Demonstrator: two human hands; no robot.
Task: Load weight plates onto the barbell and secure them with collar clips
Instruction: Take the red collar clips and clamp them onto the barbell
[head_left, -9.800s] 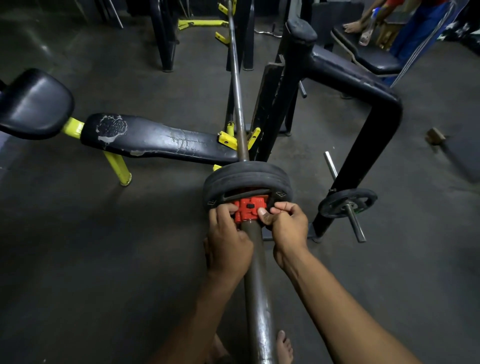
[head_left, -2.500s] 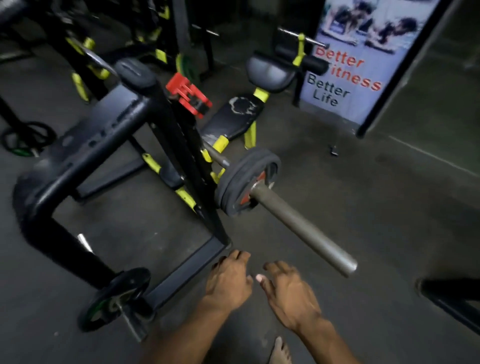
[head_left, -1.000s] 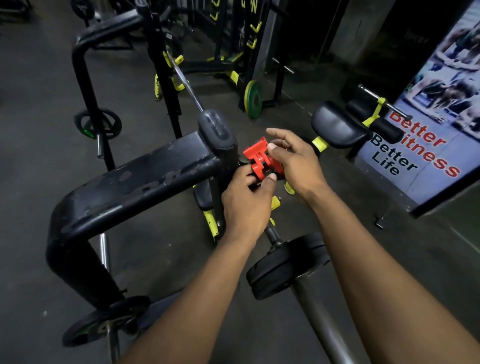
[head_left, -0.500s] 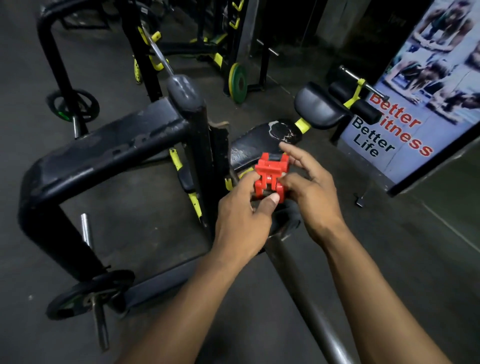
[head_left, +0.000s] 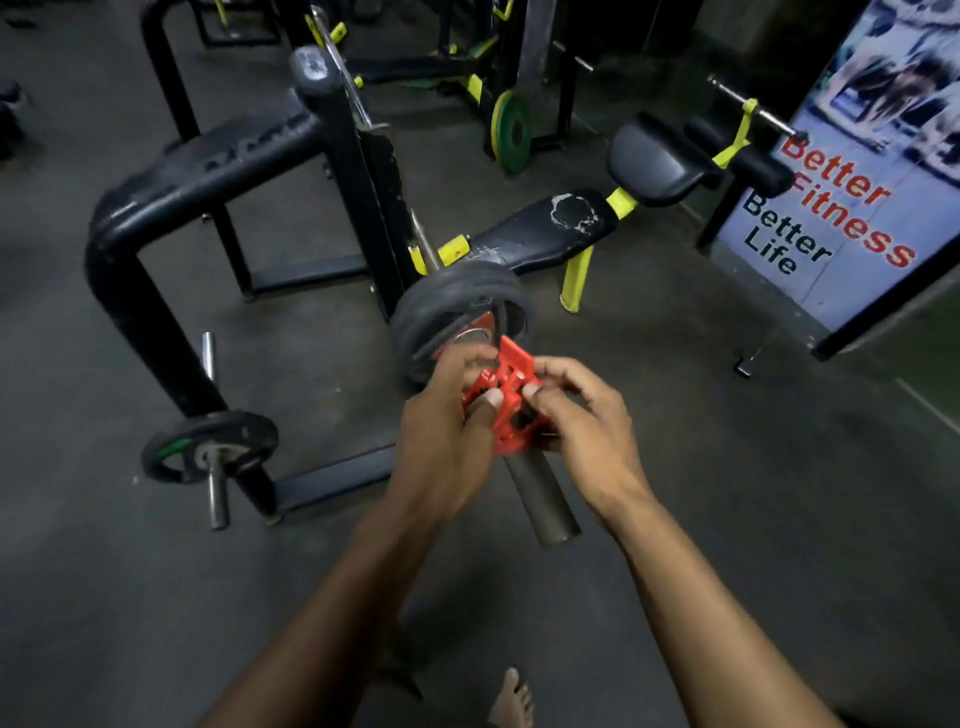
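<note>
A red collar clip (head_left: 506, 402) is over the barbell sleeve (head_left: 540, 496), a short way out from the black weight plates (head_left: 441, 317) loaded on the bar. My left hand (head_left: 447, 431) grips the clip from the left with thumb on its face. My right hand (head_left: 582, 415) holds its right side with fingertips. The sleeve's free end juts toward me below the hands. The stretch of sleeve between clip and plates is hidden by my fingers.
A black rack frame (head_left: 208, 171) stands left, with a small plate on a storage peg (head_left: 210, 452) at its foot. A black and yellow bench (head_left: 540, 228) lies behind the plates. A green plate (head_left: 511, 132) and a banner (head_left: 852, 202) are farther back. My bare foot (head_left: 511, 701) is below.
Both hands carried the red clip down from in front of the rack post to the barbell sleeve, and it now sits over the sleeve near the plates.
</note>
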